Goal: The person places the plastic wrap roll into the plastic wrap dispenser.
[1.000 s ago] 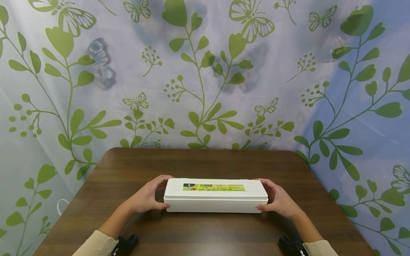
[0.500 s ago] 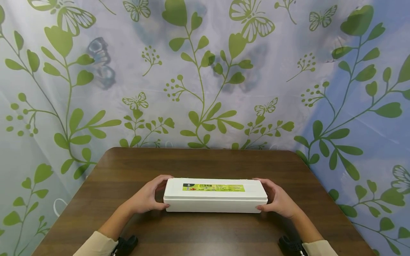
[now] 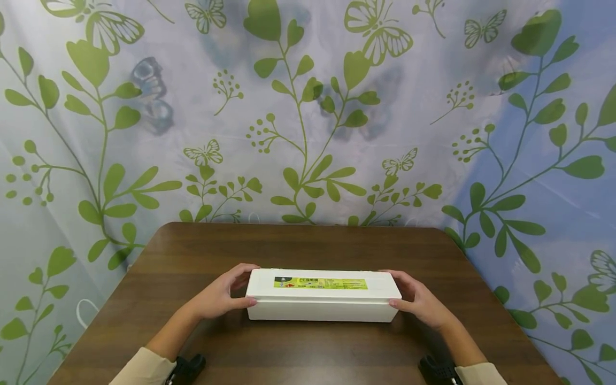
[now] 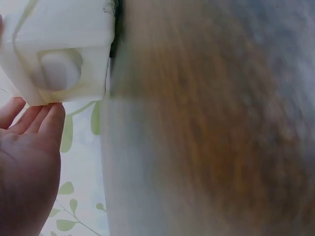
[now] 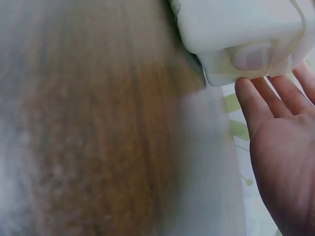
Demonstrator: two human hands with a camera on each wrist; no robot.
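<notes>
A long white cling film box (image 3: 323, 310) with a yellow-green label (image 3: 320, 283) lies crosswise on the table, lid down. My left hand (image 3: 217, 295) holds its left end, thumb at the lid's front edge and fingers behind. At the opposite end my right hand (image 3: 424, 302) grips in the same way, thumb at the lid seam. In the left wrist view, fingertips touch the back of the box (image 4: 74, 29), whose end shows a round white roll end. The right wrist view shows a similar round part in the box's end (image 5: 236, 24).
The brown wooden table (image 3: 308, 243) has rounded far corners. Behind it hangs a curtain (image 3: 308, 144) printed with green leaves and butterflies. A white cord loop (image 3: 86, 313) shows beyond the table's left edge. Black bands (image 3: 186, 369) sit on both wrists.
Both thumbs have shifted up from the lower front of the cling film box to the lid's front edge. The box itself stays almost in place.
</notes>
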